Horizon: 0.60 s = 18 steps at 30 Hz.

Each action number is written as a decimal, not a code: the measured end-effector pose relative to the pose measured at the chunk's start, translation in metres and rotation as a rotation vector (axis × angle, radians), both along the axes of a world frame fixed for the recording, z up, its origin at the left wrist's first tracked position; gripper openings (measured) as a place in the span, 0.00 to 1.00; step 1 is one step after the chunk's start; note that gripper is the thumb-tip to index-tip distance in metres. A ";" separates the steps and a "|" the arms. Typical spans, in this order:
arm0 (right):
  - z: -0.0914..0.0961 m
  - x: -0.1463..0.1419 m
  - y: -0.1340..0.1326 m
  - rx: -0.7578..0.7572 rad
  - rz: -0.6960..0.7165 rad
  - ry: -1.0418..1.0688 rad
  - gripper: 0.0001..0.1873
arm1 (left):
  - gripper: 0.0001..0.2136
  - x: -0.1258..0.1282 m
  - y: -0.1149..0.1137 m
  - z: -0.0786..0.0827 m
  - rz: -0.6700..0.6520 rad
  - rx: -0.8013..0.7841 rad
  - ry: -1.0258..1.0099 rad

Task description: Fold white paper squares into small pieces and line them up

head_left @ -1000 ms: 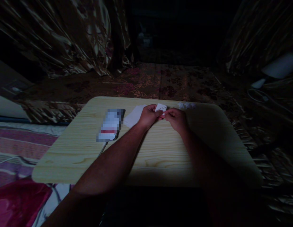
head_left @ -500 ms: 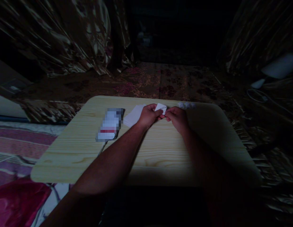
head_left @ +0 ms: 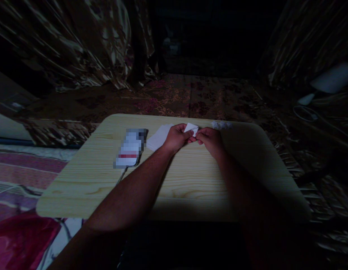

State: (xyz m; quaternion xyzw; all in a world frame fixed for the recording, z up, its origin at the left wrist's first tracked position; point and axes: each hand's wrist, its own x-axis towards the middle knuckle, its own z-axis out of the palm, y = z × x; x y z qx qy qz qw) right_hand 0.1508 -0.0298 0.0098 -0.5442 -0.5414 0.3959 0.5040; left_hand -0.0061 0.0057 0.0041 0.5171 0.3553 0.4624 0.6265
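A small folded piece of white paper (head_left: 191, 128) is held above the far half of the wooden table. My left hand (head_left: 178, 137) is closed on it, the thumb lying across its front. At the paper's right lower edge, my right hand (head_left: 209, 139) pinches with thumb and forefinger, its fingers closed on the paper. A stack of white paper sheets (head_left: 157, 139) lies just left of my left hand, partly hidden by it. Beyond my right hand sit several small folded white paper pieces (head_left: 221, 124) in a row.
A phone with a blurred screen (head_left: 130, 148) lies on the left of the table (head_left: 75, 180), a cable running from its near end. Patterned curtains (head_left: 106, 41) hang behind. A white lamp (head_left: 332, 78) stands at the right, and a striped bedspread (head_left: 24, 168) at the left.
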 end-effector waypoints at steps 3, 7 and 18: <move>0.001 0.000 -0.001 -0.007 -0.014 -0.025 0.09 | 0.17 0.000 0.000 0.000 -0.003 0.009 0.005; 0.002 0.000 -0.001 -0.016 -0.019 -0.039 0.09 | 0.17 0.000 0.000 -0.001 -0.001 0.015 0.012; 0.001 -0.001 0.000 -0.026 -0.032 -0.039 0.09 | 0.16 0.002 -0.002 0.001 0.011 0.027 0.027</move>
